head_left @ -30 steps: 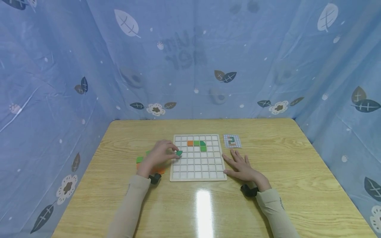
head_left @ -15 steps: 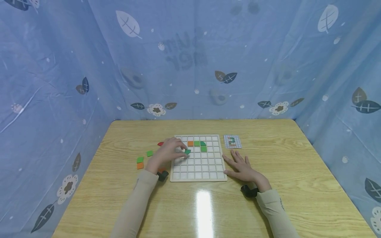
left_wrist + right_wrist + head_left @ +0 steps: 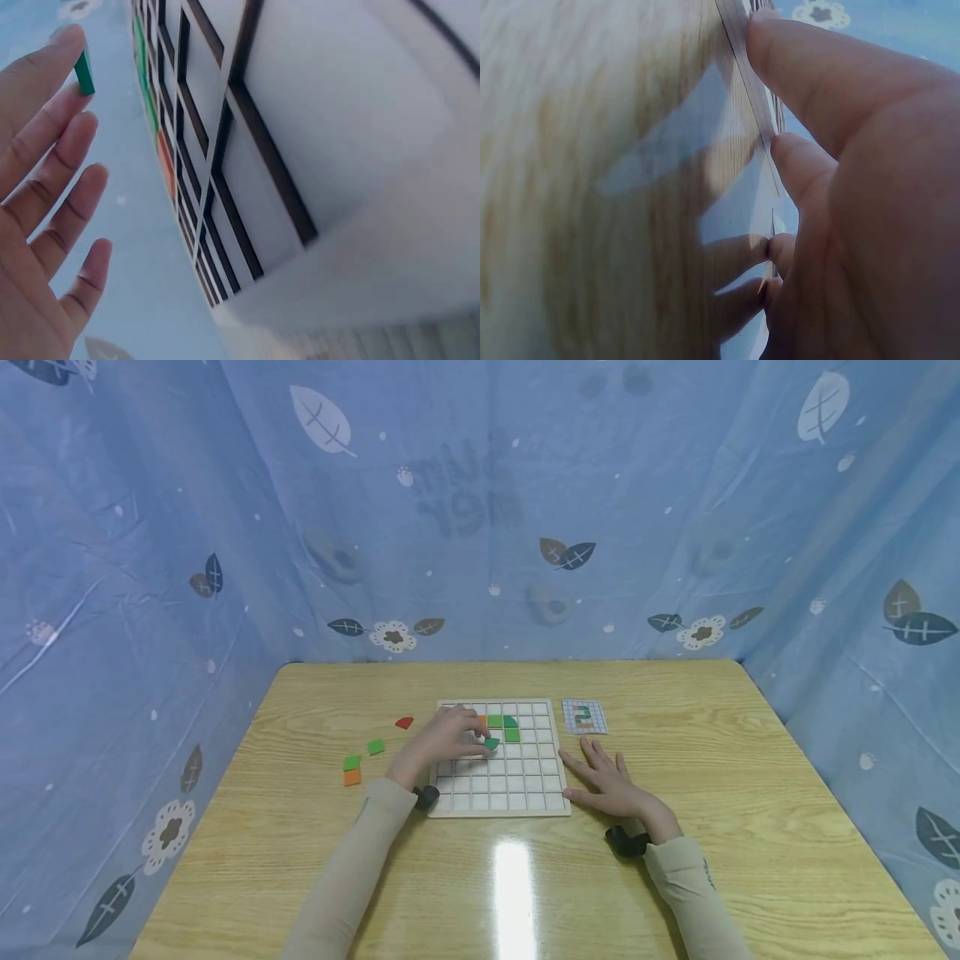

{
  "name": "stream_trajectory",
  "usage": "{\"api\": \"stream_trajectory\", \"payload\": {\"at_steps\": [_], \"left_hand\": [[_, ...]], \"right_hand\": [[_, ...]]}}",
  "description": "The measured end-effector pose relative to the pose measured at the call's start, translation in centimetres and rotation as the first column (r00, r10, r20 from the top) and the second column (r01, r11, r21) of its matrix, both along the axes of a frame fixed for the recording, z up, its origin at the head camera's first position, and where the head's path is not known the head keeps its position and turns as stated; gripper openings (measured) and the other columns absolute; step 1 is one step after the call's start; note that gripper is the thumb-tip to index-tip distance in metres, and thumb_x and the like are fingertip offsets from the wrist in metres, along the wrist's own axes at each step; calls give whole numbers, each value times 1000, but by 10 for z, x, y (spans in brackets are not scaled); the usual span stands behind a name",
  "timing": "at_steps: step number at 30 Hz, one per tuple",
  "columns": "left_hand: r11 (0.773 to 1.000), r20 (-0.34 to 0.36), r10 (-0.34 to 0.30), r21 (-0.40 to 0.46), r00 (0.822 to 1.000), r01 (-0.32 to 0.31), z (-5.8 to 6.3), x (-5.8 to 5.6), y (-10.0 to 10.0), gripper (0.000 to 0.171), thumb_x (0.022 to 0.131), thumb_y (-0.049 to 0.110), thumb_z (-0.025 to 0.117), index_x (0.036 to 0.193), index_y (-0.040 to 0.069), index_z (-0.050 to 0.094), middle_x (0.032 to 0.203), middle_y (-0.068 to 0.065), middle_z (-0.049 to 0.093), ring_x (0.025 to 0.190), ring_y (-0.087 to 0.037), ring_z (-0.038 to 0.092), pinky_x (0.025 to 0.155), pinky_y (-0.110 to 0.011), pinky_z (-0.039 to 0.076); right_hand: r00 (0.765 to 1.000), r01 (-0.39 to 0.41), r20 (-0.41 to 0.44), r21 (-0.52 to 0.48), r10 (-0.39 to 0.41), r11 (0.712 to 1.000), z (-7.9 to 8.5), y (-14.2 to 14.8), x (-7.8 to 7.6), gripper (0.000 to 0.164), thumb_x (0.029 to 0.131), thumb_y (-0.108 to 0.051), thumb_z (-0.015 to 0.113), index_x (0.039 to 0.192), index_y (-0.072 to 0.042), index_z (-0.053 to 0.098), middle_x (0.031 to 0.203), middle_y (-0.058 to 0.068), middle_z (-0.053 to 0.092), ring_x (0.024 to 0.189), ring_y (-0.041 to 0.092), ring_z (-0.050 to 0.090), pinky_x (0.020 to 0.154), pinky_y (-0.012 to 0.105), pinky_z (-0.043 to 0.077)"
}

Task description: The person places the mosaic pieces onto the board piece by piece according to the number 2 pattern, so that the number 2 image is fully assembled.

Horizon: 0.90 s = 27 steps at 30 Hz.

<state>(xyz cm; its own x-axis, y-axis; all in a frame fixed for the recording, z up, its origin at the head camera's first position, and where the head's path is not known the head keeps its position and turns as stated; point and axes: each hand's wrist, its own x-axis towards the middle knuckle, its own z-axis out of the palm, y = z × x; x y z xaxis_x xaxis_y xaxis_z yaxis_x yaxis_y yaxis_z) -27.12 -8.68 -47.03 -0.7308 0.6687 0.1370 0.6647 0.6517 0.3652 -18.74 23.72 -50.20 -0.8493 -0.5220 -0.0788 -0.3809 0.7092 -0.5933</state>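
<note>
My left hand [image 3: 450, 737] pinches a dark green quarter-circle tile [image 3: 491, 743] between thumb and forefinger, over the white grid board [image 3: 499, 809]. In the left wrist view the green tile [image 3: 85, 73] shows edge-on at the fingertips, clear of the board. On the board lie an orange square tile [image 3: 483, 721], partly behind my fingers, a light green square tile [image 3: 495, 721], a dark green quarter-circle tile [image 3: 511, 722] and, below that, another green square tile [image 3: 512, 735]. My right hand [image 3: 606, 779] rests spread on the table, thumb and forefinger at the board's right edge.
Left of the board lie a red quarter-circle tile [image 3: 405, 722], a light green tile [image 3: 376, 747], and a green tile [image 3: 352, 762] touching an orange tile [image 3: 352, 777]. A small pattern card [image 3: 584, 717] lies right of the board. Blue printed curtains [image 3: 487, 593] surround the wooden table [image 3: 637, 902].
My left hand has carried the dark green quarter-circle tile rightward from the board's left edge to over its middle, uncovering the loose tiles at left. The right hand has stayed put.
</note>
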Motion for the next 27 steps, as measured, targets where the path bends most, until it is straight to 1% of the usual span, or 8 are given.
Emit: {"api": "stream_trajectory", "payload": {"at_steps": [4, 7, 12, 16, 21, 24, 27], "left_hand": [[999, 17, -19, -25, 1000, 19, 2, -1, 7, 24, 77, 41, 73, 95, 24, 71, 86, 8, 63, 87, -13, 52, 87, -41, 38], [999, 31, -20, -42, 999, 22, 1, -3, 13, 26, 78, 42, 72, 97, 24, 71, 87, 9, 62, 88, -12, 52, 89, -41, 37], [998, 47, -24, -65, 999, 27, 0, -7, 22, 27, 78, 41, 72, 98, 23, 70, 86, 12, 60, 88, -9, 51, 94, -44, 35], [996, 60, -21, -85, 998, 26, 1, -9, 28, 27, 78, 41, 72, 97, 23, 70, 88, 13, 61, 88, -7, 51, 94, -44, 35], [994, 76, -40, -103, 996, 47, 2, -11, 34, 26, 78, 40, 73, 98, 23, 71, 87, 12, 61, 84, -8, 50, 92, -41, 36], [992, 80, -54, -111, 995, 62, 1, -11, 35, 26, 77, 40, 73, 98, 24, 71, 88, 11, 62, 83, -8, 50, 95, -42, 35], [990, 87, -49, -127, 995, 60, 1, -11, 37, 26, 77, 41, 73, 98, 25, 70, 89, 12, 62, 83, -8, 50, 98, -43, 33]], "right_hand": [[1000, -6, 1, 2, 6, 1000, 0, 0, 0, 67, 93, -39, 53, 148, -15, 24, 153, 24, 0, 138, 45, -7, 101, 67, -12], [1000, -4, -2, 8, 4, 1000, 0, 0, -1, 67, 93, -39, 53, 148, -15, 23, 153, 24, 0, 138, 45, -7, 101, 67, -12], [1000, -2, 0, 5, 2, 1000, 0, 0, -1, 67, 93, -38, 53, 148, -15, 23, 153, 24, -1, 138, 44, -7, 101, 67, -12], [1000, -1, 3, 8, 1, 1000, 0, 0, -2, 67, 93, -38, 53, 148, -16, 23, 153, 23, -1, 139, 44, -8, 101, 66, -12], [1000, -2, 2, 11, 2, 1000, 0, 0, -2, 67, 93, -38, 53, 148, -16, 23, 153, 23, -1, 139, 44, -8, 101, 66, -12], [1000, -1, 5, 10, 1, 1000, 0, 0, -2, 67, 93, -39, 53, 148, -16, 23, 153, 23, -1, 139, 44, -8, 101, 66, -12], [1000, 3, 2, 9, -3, 1000, -1, 0, -1, 67, 93, -39, 53, 148, -16, 23, 153, 23, -1, 138, 44, -7, 101, 67, -12]]}}
